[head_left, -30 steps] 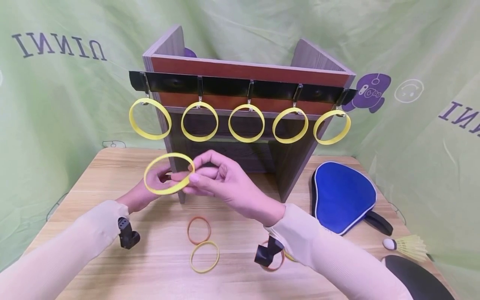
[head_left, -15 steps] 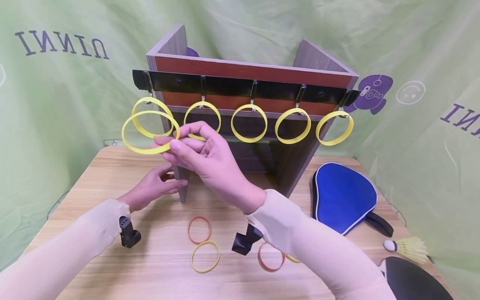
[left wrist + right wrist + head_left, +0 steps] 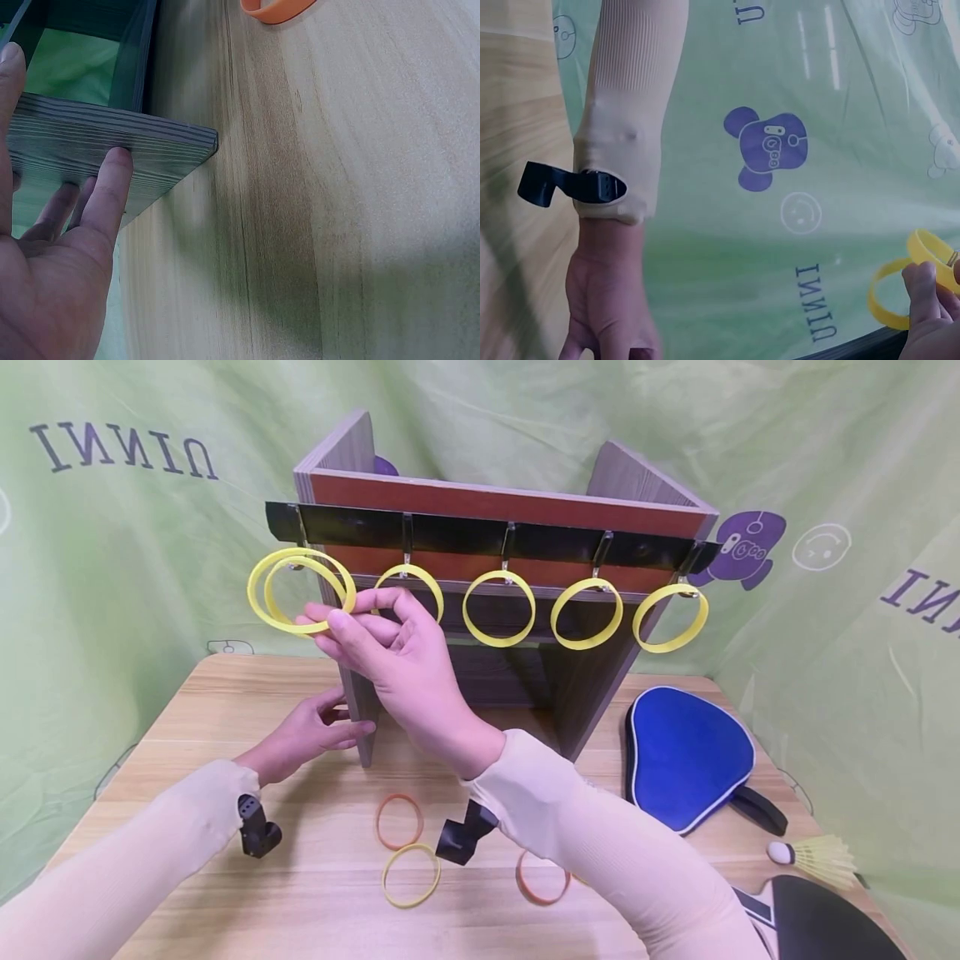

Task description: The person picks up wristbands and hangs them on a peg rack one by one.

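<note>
My right hand (image 3: 412, 668) pinches a yellow ring (image 3: 251, 597) by its right side, between thumb and fingertips. That ring is level with the hanging yellow ring (image 3: 267, 597) at the far left hook and overlaps it in the head view; whether the two touch I cannot tell. Both also show in the right wrist view's lower corner. My left hand (image 3: 300, 739) grips the lower side panel (image 3: 172, 146) of the wooden shelf, thumb on one face and fingers on the other. From the shelf's black hook strip (image 3: 453, 532) several yellow rings hang, one per hook.
An orange ring (image 3: 378, 832) and a yellow ring (image 3: 386, 883) lie on the wooden table (image 3: 300, 893). Another orange ring (image 3: 525, 887) lies by my right sleeve. At the right are a blue paddle case (image 3: 690, 752), a shuttlecock (image 3: 817, 857) and a black paddle (image 3: 832, 918).
My right hand has raised the yellow ring and carried it left, up to the leftmost hanging ring. My left hand stays at the side panel.
</note>
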Tool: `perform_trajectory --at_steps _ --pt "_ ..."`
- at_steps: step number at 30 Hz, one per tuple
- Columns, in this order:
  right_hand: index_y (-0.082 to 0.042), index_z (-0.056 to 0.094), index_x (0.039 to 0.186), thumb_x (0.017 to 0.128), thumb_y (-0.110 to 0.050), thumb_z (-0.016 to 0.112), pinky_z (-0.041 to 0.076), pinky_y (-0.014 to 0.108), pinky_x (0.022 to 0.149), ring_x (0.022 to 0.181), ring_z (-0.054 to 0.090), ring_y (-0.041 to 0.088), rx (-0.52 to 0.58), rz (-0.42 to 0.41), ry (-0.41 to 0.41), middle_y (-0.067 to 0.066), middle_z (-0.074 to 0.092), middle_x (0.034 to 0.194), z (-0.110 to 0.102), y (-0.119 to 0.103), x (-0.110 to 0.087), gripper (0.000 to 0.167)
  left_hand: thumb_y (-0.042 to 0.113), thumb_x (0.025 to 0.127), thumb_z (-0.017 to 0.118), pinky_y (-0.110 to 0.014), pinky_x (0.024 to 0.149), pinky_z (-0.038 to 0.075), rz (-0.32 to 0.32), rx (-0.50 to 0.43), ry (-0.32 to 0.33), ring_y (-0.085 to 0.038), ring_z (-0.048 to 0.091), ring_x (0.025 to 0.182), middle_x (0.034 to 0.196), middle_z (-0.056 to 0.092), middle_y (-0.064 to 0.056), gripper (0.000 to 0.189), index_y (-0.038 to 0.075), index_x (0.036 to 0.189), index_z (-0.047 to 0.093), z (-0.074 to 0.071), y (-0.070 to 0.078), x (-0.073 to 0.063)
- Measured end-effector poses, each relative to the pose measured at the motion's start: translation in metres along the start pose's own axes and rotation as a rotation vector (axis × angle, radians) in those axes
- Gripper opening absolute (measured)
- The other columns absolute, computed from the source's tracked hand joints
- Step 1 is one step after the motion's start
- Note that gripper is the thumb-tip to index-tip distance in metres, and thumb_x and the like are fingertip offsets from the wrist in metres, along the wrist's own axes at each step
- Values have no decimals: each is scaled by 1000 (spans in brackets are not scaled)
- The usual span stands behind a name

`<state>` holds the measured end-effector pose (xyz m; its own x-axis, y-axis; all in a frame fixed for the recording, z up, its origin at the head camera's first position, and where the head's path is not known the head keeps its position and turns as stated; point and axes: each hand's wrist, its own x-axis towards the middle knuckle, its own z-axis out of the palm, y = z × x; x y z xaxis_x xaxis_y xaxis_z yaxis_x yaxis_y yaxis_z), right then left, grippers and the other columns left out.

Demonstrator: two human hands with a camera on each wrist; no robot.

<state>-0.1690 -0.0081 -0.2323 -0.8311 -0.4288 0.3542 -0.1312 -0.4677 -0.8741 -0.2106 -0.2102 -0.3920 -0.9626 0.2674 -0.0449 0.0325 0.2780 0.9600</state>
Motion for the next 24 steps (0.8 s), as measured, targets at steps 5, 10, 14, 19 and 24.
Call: perform_trajectory --at_steps 5,10,14,19,24 --pt "-11 49 105 103 2 60 60 36 103 126 62 49 -49 25 38 35 66 130 -2 3 1 17 21 98 76 -26 93 63 0 -3 -2 -4 65 111 149 54 -23 63 6 153 48 0 1 0" --pt "-7 52 110 103 0 62 61 35 103 124 65 47 -105 59 48 33 67 129 -5 4 0 15 23 98 76 -25 93 63 3 11 -5 -5 64 112 149 54 -22 62 6 151 49 0 1 0" --pt "-1 54 117 102 1 63 61 34 103 122 68 43 -137 81 46 31 69 131 -8 5 -1 18 23 98 75 -26 93 63 9 19 -7 -7 64 113 147 55 -20 60 7 151 50 -1 0 0" --pt "5 55 125 101 2 63 60 34 104 123 69 42 -158 98 31 30 68 131 -10 5 -4 25 24 99 74 -26 93 63 14 29 -10 -8 64 113 146 56 -19 60 8 152 50 -1 1 -1" --pt "5 55 131 101 2 64 61 32 103 122 70 39 -197 115 18 32 69 129 -12 5 -8 31 23 99 75 -26 93 63 17 27 -4 -7 64 112 144 57 -18 60 8 151 51 0 2 -2"
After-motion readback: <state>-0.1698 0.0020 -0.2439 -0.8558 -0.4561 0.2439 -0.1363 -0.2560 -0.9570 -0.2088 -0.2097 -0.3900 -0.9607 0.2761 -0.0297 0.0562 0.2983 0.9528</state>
